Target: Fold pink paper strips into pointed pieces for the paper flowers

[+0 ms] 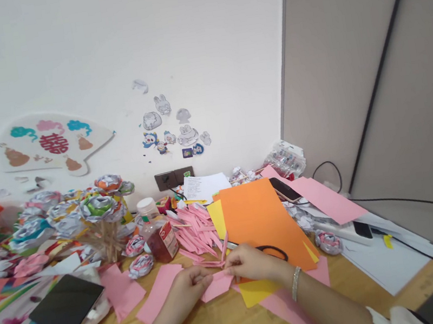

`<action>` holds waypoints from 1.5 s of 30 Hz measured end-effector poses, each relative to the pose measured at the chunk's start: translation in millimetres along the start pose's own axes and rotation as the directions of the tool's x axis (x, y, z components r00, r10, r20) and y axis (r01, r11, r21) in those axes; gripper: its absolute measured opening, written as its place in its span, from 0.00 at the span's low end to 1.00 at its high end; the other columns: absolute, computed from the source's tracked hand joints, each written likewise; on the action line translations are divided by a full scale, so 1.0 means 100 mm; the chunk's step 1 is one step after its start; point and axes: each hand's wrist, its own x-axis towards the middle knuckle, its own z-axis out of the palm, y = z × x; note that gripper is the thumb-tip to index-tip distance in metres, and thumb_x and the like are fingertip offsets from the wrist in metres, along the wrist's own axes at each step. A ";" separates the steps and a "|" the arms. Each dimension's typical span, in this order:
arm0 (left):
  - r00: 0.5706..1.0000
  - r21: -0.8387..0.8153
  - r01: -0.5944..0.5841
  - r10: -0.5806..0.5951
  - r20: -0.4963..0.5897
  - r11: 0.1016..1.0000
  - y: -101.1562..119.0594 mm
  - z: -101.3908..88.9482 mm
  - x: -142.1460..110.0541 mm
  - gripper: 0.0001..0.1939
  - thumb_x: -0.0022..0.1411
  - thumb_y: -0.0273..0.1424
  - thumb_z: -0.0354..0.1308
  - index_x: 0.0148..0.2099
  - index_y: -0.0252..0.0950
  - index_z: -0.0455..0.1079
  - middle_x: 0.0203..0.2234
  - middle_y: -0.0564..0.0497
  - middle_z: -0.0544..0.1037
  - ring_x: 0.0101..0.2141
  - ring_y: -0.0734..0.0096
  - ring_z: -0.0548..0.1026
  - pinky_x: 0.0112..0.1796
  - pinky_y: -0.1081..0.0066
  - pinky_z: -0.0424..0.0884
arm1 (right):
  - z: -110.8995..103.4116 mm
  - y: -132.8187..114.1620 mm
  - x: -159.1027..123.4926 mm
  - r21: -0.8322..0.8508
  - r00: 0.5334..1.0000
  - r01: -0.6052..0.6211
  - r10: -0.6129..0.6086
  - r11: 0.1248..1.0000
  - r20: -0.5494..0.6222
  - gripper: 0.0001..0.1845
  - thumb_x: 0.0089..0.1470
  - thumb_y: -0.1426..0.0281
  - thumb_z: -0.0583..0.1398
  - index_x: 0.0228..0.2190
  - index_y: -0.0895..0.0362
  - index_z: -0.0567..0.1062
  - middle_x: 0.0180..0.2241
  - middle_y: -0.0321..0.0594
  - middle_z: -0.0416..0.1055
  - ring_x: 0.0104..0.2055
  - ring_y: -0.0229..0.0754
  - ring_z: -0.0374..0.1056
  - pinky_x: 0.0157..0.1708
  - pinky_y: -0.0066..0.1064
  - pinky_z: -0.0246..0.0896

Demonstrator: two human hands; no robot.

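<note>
Between my two hands is a small piece of pink paper [217,288], pinched at its upper edge just above the wooden table. My left hand [190,285] has thumb and fingers closed on its left side. On the right side my right hand [249,262], with a bracelet at the wrist, grips the same paper. Just beyond them lies a heap of folded pink paper strips [196,228]. Black-handled scissors [274,251] lie partly hidden behind my right hand, on a large orange sheet [256,216]. A cut pink sheet [161,291] rests beside my left forearm.
A bottle of reddish liquid [162,241] stands left of the strips. Paper flowers on sticks [101,213] crowd the back left, near a black tablet [67,306]. At right are a phone [284,189], a white power strip [348,231] and trailing cables [415,200].
</note>
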 end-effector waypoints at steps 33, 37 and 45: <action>0.999 0.016 -0.028 0.027 0.027 0.999 -0.05 0.00 0.01 0.14 0.52 0.38 0.49 0.22 0.35 0.62 0.16 0.58 0.62 0.21 0.74 0.60 0.22 0.76 0.53 | -0.02 -0.01 -0.02 -0.053 0.994 0.100 -0.102 0.994 -0.040 0.06 0.44 0.76 0.55 0.23 0.60 0.73 0.22 0.33 0.68 0.23 0.31 0.58 0.22 0.20 0.51; 1.000 0.014 -0.013 0.013 0.021 1.000 -0.04 0.00 0.01 0.15 0.52 0.40 0.50 0.22 0.34 0.63 0.16 0.59 0.62 0.21 0.74 0.60 0.22 0.76 0.53 | -0.04 -0.04 -0.02 -0.076 0.993 0.117 -0.119 0.990 -0.020 0.06 0.45 0.76 0.55 0.23 0.60 0.73 0.23 0.34 0.68 0.24 0.32 0.59 0.23 0.20 0.51; 0.999 0.078 -0.025 0.027 -0.029 0.997 -0.03 0.03 0.00 0.14 0.52 0.37 0.49 0.24 0.33 0.68 0.17 0.56 0.67 0.22 0.72 0.63 0.23 0.76 0.55 | 0.00 -0.07 -0.03 -0.095 0.997 0.079 -0.081 0.992 -0.011 0.06 0.48 0.73 0.54 0.24 0.60 0.72 0.22 0.32 0.65 0.24 0.32 0.58 0.23 0.20 0.50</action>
